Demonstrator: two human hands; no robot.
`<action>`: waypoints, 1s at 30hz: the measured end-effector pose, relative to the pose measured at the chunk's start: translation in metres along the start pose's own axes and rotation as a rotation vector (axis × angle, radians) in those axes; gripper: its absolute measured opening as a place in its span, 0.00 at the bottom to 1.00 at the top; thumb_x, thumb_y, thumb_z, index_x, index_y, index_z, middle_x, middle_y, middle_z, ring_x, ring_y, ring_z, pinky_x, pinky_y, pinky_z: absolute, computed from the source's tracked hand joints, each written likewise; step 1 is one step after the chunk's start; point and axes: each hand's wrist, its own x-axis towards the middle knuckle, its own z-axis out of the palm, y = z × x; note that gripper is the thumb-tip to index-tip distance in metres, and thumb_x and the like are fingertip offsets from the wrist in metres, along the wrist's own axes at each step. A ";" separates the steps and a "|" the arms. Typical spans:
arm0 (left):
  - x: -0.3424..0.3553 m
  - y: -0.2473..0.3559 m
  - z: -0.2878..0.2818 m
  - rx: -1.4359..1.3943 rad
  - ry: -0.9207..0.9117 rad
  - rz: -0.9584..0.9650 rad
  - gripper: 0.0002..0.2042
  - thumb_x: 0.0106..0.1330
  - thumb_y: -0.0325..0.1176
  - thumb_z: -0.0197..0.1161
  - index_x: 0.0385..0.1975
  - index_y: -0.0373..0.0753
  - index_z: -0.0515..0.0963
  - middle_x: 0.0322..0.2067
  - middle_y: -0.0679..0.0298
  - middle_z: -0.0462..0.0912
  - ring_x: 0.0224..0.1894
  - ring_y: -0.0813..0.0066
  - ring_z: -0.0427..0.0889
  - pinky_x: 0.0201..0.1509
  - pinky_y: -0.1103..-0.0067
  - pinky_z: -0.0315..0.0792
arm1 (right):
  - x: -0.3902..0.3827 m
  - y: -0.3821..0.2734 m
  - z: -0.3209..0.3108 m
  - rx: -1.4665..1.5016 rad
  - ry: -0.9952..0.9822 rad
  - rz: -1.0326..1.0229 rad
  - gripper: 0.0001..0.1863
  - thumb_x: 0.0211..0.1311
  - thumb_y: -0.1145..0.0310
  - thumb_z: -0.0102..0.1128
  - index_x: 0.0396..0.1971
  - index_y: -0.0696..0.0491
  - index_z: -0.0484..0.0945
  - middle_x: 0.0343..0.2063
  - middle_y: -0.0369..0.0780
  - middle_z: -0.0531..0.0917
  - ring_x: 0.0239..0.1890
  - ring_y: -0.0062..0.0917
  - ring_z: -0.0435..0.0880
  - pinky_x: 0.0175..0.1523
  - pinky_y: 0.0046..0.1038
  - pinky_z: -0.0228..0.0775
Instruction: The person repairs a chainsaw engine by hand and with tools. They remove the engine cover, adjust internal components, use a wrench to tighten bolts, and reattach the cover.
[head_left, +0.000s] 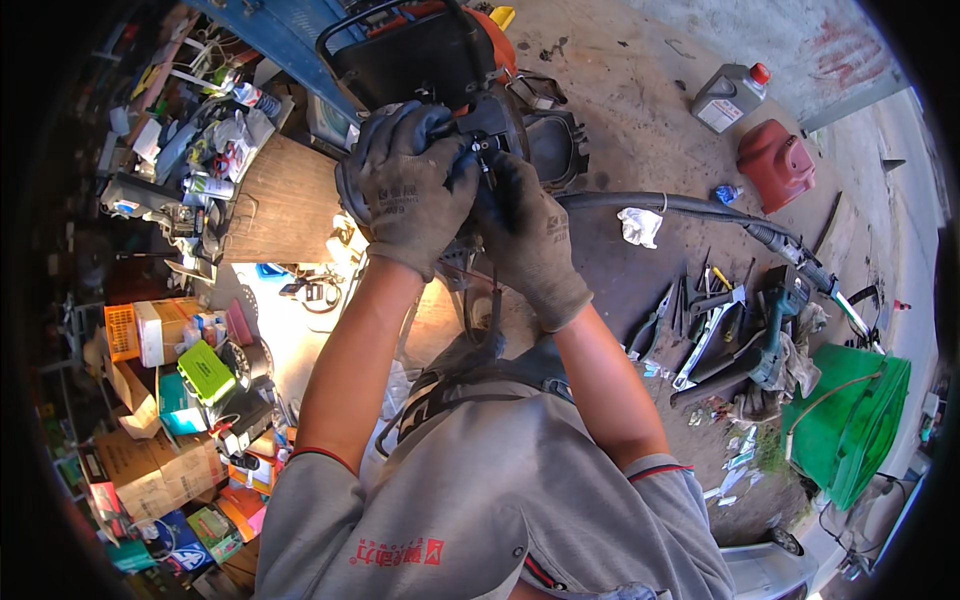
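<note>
At the near right: green plastic bin [850, 440], on the ground beyond the sleeve. Near left: cardboard cartons [165, 480], stacked; lime-green case [205, 372] on the same heap, apparently stored aside to leave working room.

Right of centre, on the floor: pliers [655, 325], among loosely spread hand tools, presumably laid out for easy reach.

Centre: gloved right hand [530, 225], thumb and fingers drawn together beside a small metal fitting [481, 145]; whether it has hold of it cannot be told. Gloved left hand [410, 195], half closed, fingers curled over a dark housing [495, 112], likely to steady it; firmness of grip hidden. Both lie ahead of the wearer, before the black-and-orange machine [425, 65].

Right of these: black hose [690, 206], stretched across the floor; crumpled white tissue [640, 228] just beside it.

Far right: red plastic canister [775, 165]; grey jug [728, 98], red-capped, probably set clear of the work.
</note>
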 end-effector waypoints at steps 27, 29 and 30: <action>0.001 -0.005 -0.004 -0.037 0.038 0.035 0.09 0.51 0.40 0.74 0.31 0.48 0.90 0.51 0.63 0.85 0.61 0.58 0.77 0.65 0.62 0.71 | -0.031 0.006 -0.004 0.392 -0.177 0.507 0.12 0.69 0.72 0.61 0.47 0.61 0.82 0.28 0.43 0.87 0.31 0.20 0.82 0.41 0.30 0.76; 0.003 -0.003 -0.005 -0.026 0.040 0.039 0.09 0.51 0.38 0.75 0.31 0.47 0.90 0.50 0.63 0.85 0.60 0.57 0.78 0.64 0.62 0.73 | -0.032 0.008 -0.004 0.369 -0.177 0.491 0.11 0.67 0.72 0.60 0.45 0.61 0.82 0.27 0.44 0.87 0.30 0.22 0.83 0.40 0.32 0.76; 0.003 -0.002 -0.006 -0.022 0.036 0.038 0.09 0.51 0.38 0.75 0.31 0.47 0.91 0.50 0.63 0.85 0.60 0.57 0.78 0.65 0.62 0.72 | -0.031 0.008 -0.003 0.358 -0.178 0.484 0.10 0.66 0.73 0.60 0.44 0.61 0.82 0.27 0.44 0.86 0.29 0.24 0.84 0.40 0.33 0.76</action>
